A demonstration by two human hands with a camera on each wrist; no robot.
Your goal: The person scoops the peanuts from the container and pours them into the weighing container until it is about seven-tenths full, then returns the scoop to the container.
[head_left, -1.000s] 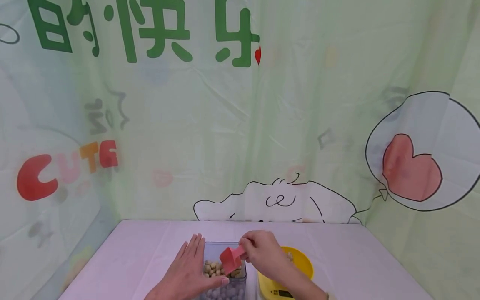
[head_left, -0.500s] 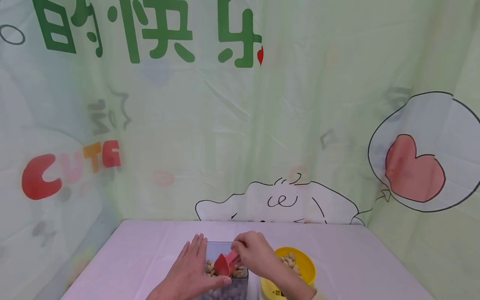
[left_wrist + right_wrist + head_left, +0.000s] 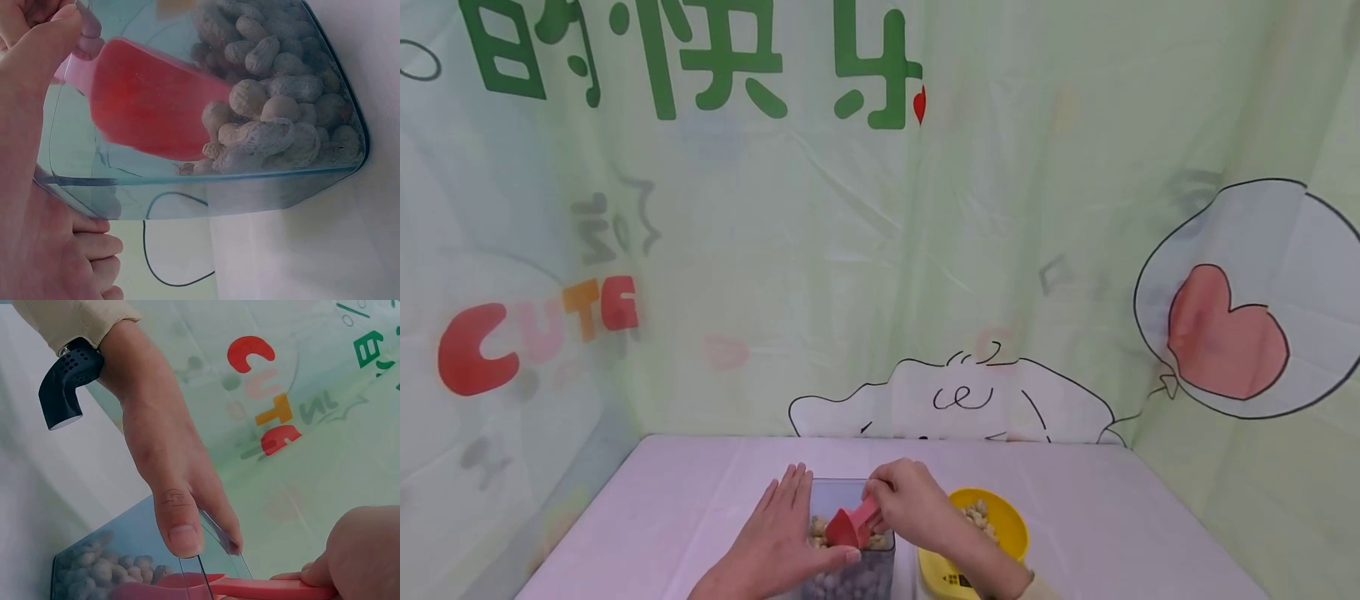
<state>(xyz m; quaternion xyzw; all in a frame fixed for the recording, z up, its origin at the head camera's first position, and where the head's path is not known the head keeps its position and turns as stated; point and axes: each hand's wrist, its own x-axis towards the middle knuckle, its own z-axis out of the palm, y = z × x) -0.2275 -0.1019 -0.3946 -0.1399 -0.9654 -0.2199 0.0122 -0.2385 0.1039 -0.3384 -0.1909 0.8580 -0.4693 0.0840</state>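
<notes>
A clear plastic container [image 3: 837, 494] with unshelled peanuts [image 3: 269, 134] stands on the table. Its left wall is touched by the straight fingers of my left hand [image 3: 771, 533], while the thumb lies across the near rim. My right hand [image 3: 916, 507] pinches the handle of a pink scoop [image 3: 847, 530]. The scoop's head is tilted down inside the container, against the peanuts; the left wrist view shows it through the clear wall. Right of the container, a yellow bowl [image 3: 1013, 527] with peanuts sits on a yellow kitchen scale [image 3: 934, 568], partly hidden by my right forearm.
A pale pink cloth covers the table [image 3: 700, 479]. Printed curtains [image 3: 737, 250] hang behind the table and at both sides. A dark device [image 3: 69, 384] is strapped at my left wrist, beside a beige sleeve [image 3: 81, 322].
My right hand has moved slightly left, and the scoop has gone down and left into the peanuts. More of the bowl's peanuts show. My left hand stays at the container.
</notes>
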